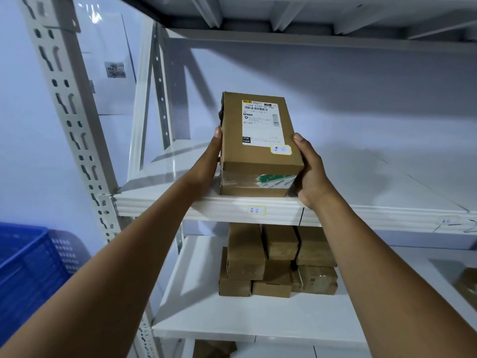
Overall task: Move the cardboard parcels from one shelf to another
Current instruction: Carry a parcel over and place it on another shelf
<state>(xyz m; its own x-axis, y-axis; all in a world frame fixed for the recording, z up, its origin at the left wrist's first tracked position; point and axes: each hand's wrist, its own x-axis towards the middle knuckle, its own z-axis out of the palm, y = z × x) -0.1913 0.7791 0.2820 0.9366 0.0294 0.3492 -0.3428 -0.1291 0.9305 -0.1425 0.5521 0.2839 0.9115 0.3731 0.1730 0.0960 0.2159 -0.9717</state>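
- We see a cardboard parcel [258, 146] held between both hands, its lower end at the front edge of the upper shelf [361, 210] — whether it rests on the shelf or hangs just over it, we cannot tell.
- The left hand [210, 161] presses flat against the parcel's left side, fingers stretched up along the cardboard, with one fingertip showing near the side's mid-height.
- The right hand [311, 171] clasps the parcel's right side, the thumb lying up the near right edge and the palm cupped round the lower corner; the other fingers are hidden behind the parcel.
- So the parcel sits squarely between the two hands, both closed on it from opposite sides.
- A white shipping label [260, 120] covers most of the parcel's upper face, and a small handwritten tag [280, 149] sits at that label's lower right corner.
- Clear tape and a green-and-white printed strip [276, 180] run across the parcel's near face.
- Directly below the parcel, on the shelf's front lip, is a small yellow-edged tag [256, 210] with handwriting.
- Below the parcel, on the lower shelf [206, 319], lies a stack of cardboard parcels [278, 262] — two layers, packed close together.
- Left of the parcel and lower stands a blue crate [28, 275], beside the rack's perforated upright [69, 120].
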